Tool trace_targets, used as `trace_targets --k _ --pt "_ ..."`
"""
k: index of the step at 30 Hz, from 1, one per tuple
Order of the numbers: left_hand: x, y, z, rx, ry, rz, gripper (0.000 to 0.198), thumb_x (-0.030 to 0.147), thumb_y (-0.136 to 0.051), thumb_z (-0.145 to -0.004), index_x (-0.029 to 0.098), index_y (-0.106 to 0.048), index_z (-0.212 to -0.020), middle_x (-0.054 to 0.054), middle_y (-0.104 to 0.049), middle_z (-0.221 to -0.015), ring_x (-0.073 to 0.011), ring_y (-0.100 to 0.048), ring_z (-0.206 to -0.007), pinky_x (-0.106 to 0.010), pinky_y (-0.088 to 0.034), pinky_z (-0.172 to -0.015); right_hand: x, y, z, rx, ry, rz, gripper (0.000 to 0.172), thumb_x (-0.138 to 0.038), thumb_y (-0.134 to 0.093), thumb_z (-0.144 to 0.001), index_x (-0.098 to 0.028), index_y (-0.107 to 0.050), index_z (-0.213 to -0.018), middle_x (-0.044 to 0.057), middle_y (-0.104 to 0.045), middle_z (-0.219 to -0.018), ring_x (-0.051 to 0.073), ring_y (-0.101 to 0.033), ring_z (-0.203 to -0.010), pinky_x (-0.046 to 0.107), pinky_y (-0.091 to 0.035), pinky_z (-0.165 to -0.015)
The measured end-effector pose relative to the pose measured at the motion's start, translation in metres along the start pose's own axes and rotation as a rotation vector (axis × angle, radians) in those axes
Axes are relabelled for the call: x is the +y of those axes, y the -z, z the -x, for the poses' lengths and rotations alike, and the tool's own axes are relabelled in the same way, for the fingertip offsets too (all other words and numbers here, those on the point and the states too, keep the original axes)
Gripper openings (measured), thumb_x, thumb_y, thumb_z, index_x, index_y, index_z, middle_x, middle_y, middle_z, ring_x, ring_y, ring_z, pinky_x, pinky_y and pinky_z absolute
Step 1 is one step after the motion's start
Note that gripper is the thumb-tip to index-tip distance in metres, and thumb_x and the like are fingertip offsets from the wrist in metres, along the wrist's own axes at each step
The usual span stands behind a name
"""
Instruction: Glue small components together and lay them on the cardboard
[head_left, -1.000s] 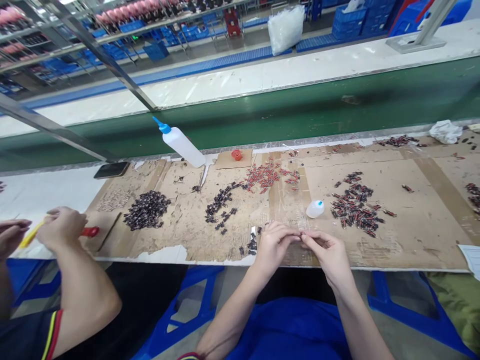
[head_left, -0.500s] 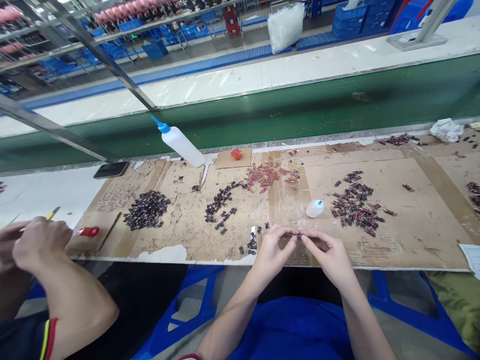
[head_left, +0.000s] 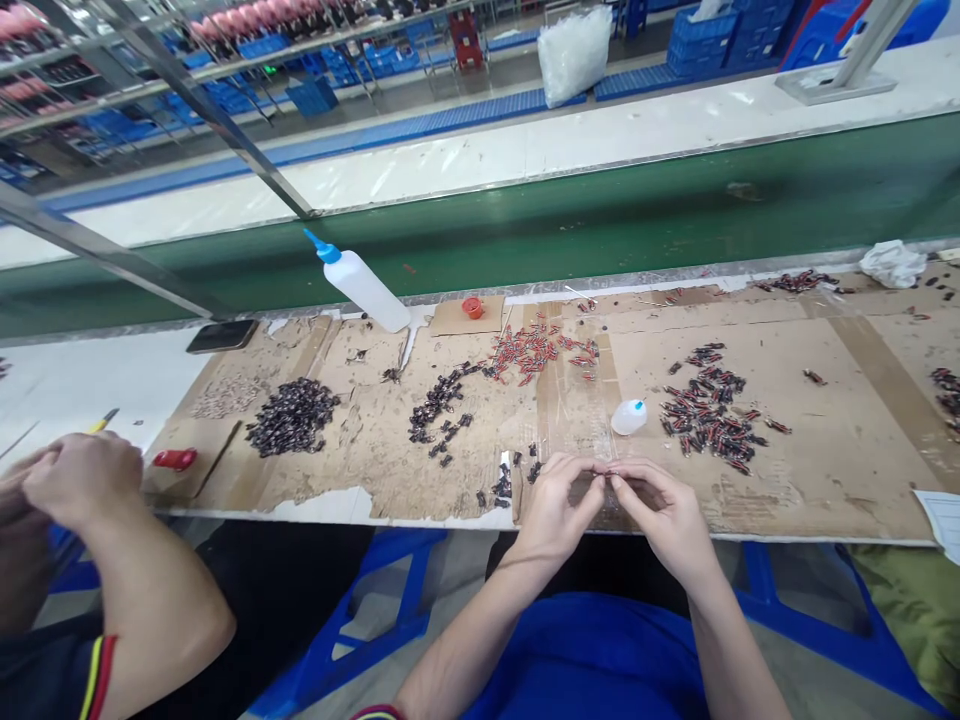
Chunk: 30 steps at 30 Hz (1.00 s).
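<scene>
Workshop shelving behind, green panel (head_left: 525, 240) across the back, bench covered in worn cardboard (head_left: 832, 440). Going left to right: co-worker's hand (head_left: 90, 480) at far left, yellow-handled tool (head_left: 103, 421) sticking out by it. Next, a red object (head_left: 175, 459), dark phone (head_left: 223, 336), scatter of pale bits (head_left: 225, 397), then a dense heap of black parts (head_left: 292, 417). Big blue-tipped bottle (head_left: 367, 290) leans above that. Then a loose curve of black parts (head_left: 441, 405), with red parts (head_left: 525, 350) spread off its upper end. A few black parts (head_left: 501, 487) lie just beside the wearer's left hand (head_left: 559, 510).

Left hand and right hand (head_left: 664, 515) meet at the bench's near edge, fingertips pinching one tiny dark part (head_left: 610, 474) between them. Too small to tell its exact state.

Small bottle (head_left: 628, 417) just beyond, then a red-and-black pile (head_left: 709, 410) at right. My read: that pile is finished pairings, a good batch; plenty of separate black and red stock left, and the pinched one looks mid-work.
</scene>
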<state>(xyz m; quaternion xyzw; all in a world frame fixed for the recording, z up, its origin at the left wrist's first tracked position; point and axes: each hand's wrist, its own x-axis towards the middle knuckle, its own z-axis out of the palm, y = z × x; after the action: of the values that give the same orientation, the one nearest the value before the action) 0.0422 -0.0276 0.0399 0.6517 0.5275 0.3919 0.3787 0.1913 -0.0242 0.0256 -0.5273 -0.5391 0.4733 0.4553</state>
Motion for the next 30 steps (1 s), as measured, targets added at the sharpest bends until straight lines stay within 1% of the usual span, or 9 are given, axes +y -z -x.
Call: trace_targets --k 6,9,12,14,16,19,22,25,30 --pt "-0.009 0.001 -0.002 -0.082 -0.098 -0.036 0.019 0.022 -0.056 -0.091 0.021 -0.068 -0.106 -0.008 -0.073 -0.103 -0.0204 -0.064 -0.1 -0.036 -0.05 -0.091 0.002 0.026 -0.002 0.034 -0.027 0.101 0.032 -0.053 -0.071 -0.073 -0.021 -0.073 -0.076 0.008 -0.073 -0.085 0.023 -0.069 -0.08 0.037 -0.058 -0.077" --pt "-0.019 0.02 -0.001 -0.002 -0.06 -0.235 0.022 0.02 -0.057 -0.091 0.024 -0.068 -0.109 -0.007 -0.072 -0.11 -0.0236 -0.061 -0.108 -0.042 -0.044 -0.097 0.003 0.044 -0.008 0.316 0.02 0.233 0.033 -0.054 -0.069 -0.075 -0.021 -0.072 -0.081 0.008 -0.072 -0.089 0.023 -0.068 -0.079 0.042 -0.056 -0.081" --pt "-0.028 0.042 -0.002 0.118 0.042 -0.422 0.019 0.016 -0.056 -0.09 0.025 -0.071 -0.097 -0.005 -0.074 -0.103 -0.0258 -0.06 -0.104 -0.047 -0.038 -0.095 0.004 0.054 -0.017 0.6 0.094 0.426 0.044 -0.056 -0.07 -0.072 -0.022 -0.071 -0.099 0.011 -0.068 -0.106 0.026 -0.064 -0.091 0.045 -0.054 -0.083" --pt "-0.031 0.05 -0.005 0.187 0.116 -0.51 0.015 0.016 -0.06 -0.088 0.023 -0.072 -0.091 -0.006 -0.074 -0.098 -0.0276 -0.059 -0.101 -0.049 -0.036 -0.094 0.007 0.052 -0.026 0.578 0.168 0.543 0.055 -0.06 -0.071 -0.069 -0.022 -0.069 -0.109 0.012 -0.065 -0.111 0.03 -0.058 -0.104 0.047 -0.052 -0.085" --pt "-0.032 0.051 -0.01 0.208 0.165 -0.569 0.011 0.017 -0.064 -0.085 0.022 -0.073 -0.089 -0.008 -0.074 -0.096 -0.0294 -0.057 -0.101 -0.049 -0.034 -0.093 0.012 0.042 -0.035 0.465 0.233 0.62 0.06 -0.064 -0.069 -0.07 -0.022 -0.067 -0.113 0.013 -0.065 -0.111 0.032 -0.053 -0.11 0.051 -0.047 -0.091" --pt "-0.031 0.048 -0.019 0.12 0.191 -0.596 0.014 0.015 -0.064 -0.085 0.023 -0.073 -0.09 -0.007 -0.073 -0.097 -0.0308 -0.054 -0.103 -0.048 -0.033 -0.09 0.019 0.024 -0.047 0.348 0.29 0.654 0.055 -0.065 -0.063 -0.075 -0.023 -0.065 -0.111 0.013 -0.064 -0.113 0.032 -0.049 -0.113 0.053 -0.041 -0.096" --pt "-0.031 0.044 -0.023 0.033 0.209 -0.589 0.016 0.011 -0.062 -0.084 0.023 -0.072 -0.087 -0.007 -0.073 -0.097 -0.031 -0.053 -0.102 -0.046 -0.033 -0.086 0.021 0.014 -0.054 0.28 0.295 0.59 0.044 -0.063 -0.06 -0.079 -0.023 -0.063 -0.097 0.013 -0.065 -0.112 0.032 -0.047 -0.117 0.052 -0.041 -0.097" --pt "-0.031 0.045 -0.024 0.019 0.228 -0.567 0.016 0.008 -0.061 -0.083 0.021 -0.07 -0.081 -0.007 -0.072 -0.095 -0.03 -0.054 -0.1 -0.044 -0.033 -0.084 0.02 0.013 -0.053 0.248 0.207 0.433 0.041 -0.06 -0.065 -0.076 -0.022 -0.058 -0.093 0.013 -0.066 -0.112 0.031 -0.053 -0.116 0.049 -0.044 -0.095" --pt "-0.027 0.045 -0.028 0.023 0.204 -0.509 0.018 0.008 -0.061 -0.083 0.021 -0.067 -0.072 -0.006 -0.071 -0.088 -0.0293 -0.052 -0.099 -0.045 -0.031 -0.086 0.015 0.017 -0.042 0.28 0.006 0.067 0.045 -0.052 -0.078 -0.065 -0.023 -0.051 -0.087 0.009 -0.071 -0.095 0.025 -0.067 -0.088 0.042 -0.051 -0.082"
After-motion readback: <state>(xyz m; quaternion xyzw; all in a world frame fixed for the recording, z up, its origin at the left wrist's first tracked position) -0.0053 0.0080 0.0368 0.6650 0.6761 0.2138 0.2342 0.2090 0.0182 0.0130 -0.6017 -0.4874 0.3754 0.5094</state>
